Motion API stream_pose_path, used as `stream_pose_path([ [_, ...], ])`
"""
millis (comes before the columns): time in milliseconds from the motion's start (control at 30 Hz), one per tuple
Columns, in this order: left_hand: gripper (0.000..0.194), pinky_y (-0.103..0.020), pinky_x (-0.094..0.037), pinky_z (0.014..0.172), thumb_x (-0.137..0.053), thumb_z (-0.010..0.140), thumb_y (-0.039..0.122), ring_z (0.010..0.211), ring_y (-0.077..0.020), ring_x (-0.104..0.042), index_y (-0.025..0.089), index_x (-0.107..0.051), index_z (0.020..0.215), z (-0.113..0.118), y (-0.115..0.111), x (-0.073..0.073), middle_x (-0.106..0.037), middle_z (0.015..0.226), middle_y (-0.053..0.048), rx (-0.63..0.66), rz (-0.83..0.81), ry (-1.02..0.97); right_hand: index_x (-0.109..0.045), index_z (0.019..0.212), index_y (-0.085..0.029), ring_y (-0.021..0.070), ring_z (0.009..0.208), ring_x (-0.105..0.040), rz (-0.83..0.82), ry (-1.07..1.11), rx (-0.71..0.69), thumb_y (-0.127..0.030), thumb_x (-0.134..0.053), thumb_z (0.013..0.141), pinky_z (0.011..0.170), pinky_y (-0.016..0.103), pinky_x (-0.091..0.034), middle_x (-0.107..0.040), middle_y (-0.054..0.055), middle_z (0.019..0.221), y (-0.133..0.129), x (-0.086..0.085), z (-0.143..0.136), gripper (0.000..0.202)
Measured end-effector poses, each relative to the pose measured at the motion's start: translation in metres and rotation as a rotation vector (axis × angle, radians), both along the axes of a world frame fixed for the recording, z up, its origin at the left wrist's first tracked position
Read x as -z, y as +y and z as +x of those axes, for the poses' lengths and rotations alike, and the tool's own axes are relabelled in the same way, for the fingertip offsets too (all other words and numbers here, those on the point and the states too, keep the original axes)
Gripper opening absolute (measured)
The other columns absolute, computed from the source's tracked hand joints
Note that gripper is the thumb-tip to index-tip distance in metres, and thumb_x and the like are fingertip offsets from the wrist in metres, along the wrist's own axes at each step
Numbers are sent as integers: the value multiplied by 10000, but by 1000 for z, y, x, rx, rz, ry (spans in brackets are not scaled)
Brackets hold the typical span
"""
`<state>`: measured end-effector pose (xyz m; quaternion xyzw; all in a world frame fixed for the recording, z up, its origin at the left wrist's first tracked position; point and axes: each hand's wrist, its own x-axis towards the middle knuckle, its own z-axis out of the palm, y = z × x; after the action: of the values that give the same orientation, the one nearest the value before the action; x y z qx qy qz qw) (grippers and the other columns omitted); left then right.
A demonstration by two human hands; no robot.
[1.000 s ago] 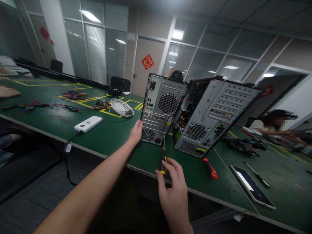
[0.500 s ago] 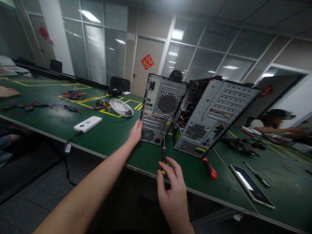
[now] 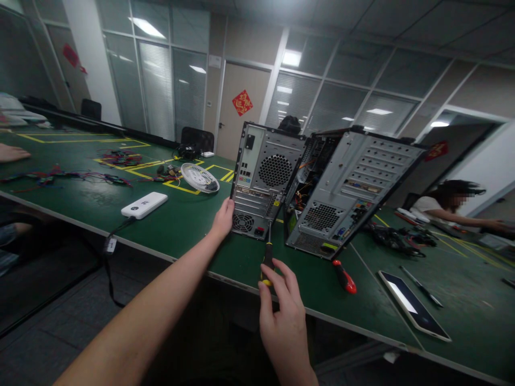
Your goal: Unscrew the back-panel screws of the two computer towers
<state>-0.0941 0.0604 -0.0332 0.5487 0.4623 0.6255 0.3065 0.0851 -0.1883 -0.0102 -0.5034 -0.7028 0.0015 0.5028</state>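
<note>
Two computer cases stand with their backs facing me. My left hand (image 3: 223,219) grips the lower left side of the left computer case (image 3: 251,182). A black and yellow screwdriver (image 3: 268,257) is held by its handle in the fingers of my right hand (image 3: 284,311). Its shaft points up, with the tip at the lower right edge of that case's back. The right computer case (image 3: 341,187) is tilted in view, and wires show inside it. A red and black tool (image 3: 345,276) lies in front of it.
On the green table (image 3: 193,225) lie a white power bank (image 3: 144,205) with a cable, a white oval cover (image 3: 200,178), thin wires (image 3: 116,158), a phone (image 3: 414,305), a pen (image 3: 421,287) and black cables (image 3: 398,236). A person (image 3: 446,206) sits at the right; another hand (image 3: 13,153) rests far left.
The fingers of my right hand have shifted slightly on the screwdriver's handle, and the handle has moved a little to the left. My left hand stays on the case.
</note>
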Motion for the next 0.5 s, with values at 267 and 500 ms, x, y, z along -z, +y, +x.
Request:
stream_pose_path([
  [267, 697, -429, -412, 1218, -339, 1032, 723, 1344, -298, -635, 204, -662, 1368, 1, 2, 1, -734, 1357, -124, 3, 18, -15, -735, 1274, -241, 259, 1261, -699, 15, 9, 42, -201, -581, 1046, 1026, 399, -606, -679, 131, 1378, 1, 2, 2, 278],
  [500, 670, -425, -439, 1193, -360, 1031, 717, 1315, -295, -653, 214, -676, 1339, 0, 2, 2, -742, 1337, -120, -1, 25, -15, -737, 1239, -231, 258, 1219, -715, 45, 16, 39, -222, -635, 1028, 1004, 390, -613, -709, 125, 1313, 4, 3, 2, 235],
])
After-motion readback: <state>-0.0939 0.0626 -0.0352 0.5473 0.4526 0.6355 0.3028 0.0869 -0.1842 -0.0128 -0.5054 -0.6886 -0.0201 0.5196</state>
